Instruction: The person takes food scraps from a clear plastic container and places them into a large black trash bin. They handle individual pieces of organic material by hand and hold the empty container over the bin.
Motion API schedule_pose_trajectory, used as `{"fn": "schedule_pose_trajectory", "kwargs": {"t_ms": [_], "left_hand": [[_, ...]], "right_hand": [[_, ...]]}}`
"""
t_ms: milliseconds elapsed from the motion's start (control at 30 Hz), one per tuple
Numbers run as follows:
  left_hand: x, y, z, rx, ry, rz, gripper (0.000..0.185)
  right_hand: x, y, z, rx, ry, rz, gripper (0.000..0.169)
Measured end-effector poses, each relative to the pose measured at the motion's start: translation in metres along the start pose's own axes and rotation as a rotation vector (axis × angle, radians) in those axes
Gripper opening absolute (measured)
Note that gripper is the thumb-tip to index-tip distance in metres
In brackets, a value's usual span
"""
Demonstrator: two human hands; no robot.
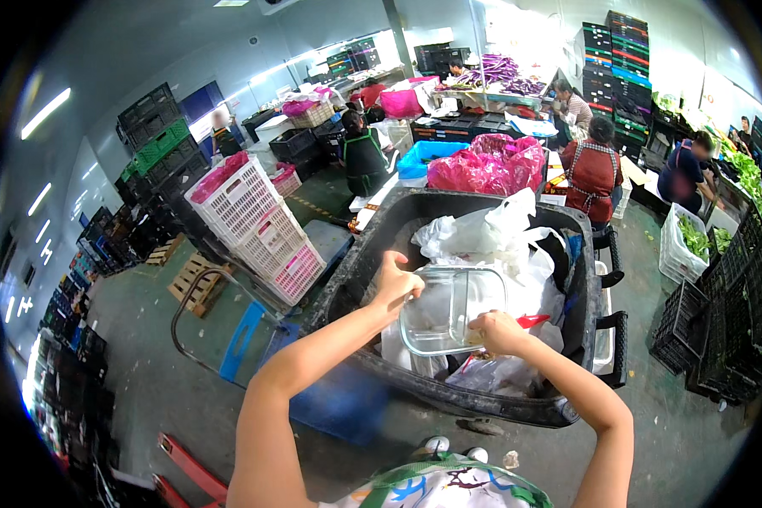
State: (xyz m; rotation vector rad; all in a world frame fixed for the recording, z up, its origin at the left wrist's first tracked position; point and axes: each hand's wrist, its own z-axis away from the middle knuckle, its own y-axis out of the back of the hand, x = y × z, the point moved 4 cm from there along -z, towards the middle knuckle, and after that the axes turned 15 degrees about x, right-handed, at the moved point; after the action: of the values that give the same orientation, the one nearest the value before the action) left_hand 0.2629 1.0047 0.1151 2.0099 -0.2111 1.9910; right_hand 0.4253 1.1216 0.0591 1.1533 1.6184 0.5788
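A clear glass food container (435,317) with a divider across its inside is held over a large black waste bin (349,279). My left hand (397,284) grips its left rim, the thumb raised. At the lower right, my right hand (498,331) has its fingers on the container's wall or inside it; the exact contact is hard to see. Below and behind the container, white plastic bags (482,232) fill much of the bin. A red piece (533,320) lies just beyond my right hand.
Left of the bin stand stacked white crates (260,222) and a blue platform trolley (241,340). Pink plastic bags (489,165) sit behind it. A seated person in a red apron (594,165) works at the far right of the bin. Black crates (679,327) stand on the right.
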Motion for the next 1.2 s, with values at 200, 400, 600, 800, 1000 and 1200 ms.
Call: {"fn": "schedule_pose_trajectory", "kwargs": {"t_ms": [200,400,600,800,1000,1200], "left_hand": [[0.001,0.033,-0.015,0.045,0.05,0.229,0.052],[0.021,0.031,-0.014,0.121,-0.008,0.237,0.052],[0.03,0.015,0.008,0.12,0.022,0.277,0.05],[0.015,0.012,0.007,0.121,-0.007,0.319,0.046],[0.011,0.016,0.008,0.152,0.046,0.329,0.049],[-0.002,0.031,0.005,0.167,0.027,0.256,0.049]], "right_hand": [[0.007,0.032,0.028,0.092,0.051,0.26,0.011],[0.045,0.035,0.05,0.743,-0.797,-0.715,0.017],[0.041,-0.038,0.029,0.74,-0.993,-1.364,0.026],[-0.001,-0.042,0.026,0.595,-1.058,-1.43,0.028],[-0.021,-0.027,0.034,0.256,-0.955,-1.272,0.021],[-0.021,0.031,0.034,0.553,-0.547,-0.673,0.018]]}}
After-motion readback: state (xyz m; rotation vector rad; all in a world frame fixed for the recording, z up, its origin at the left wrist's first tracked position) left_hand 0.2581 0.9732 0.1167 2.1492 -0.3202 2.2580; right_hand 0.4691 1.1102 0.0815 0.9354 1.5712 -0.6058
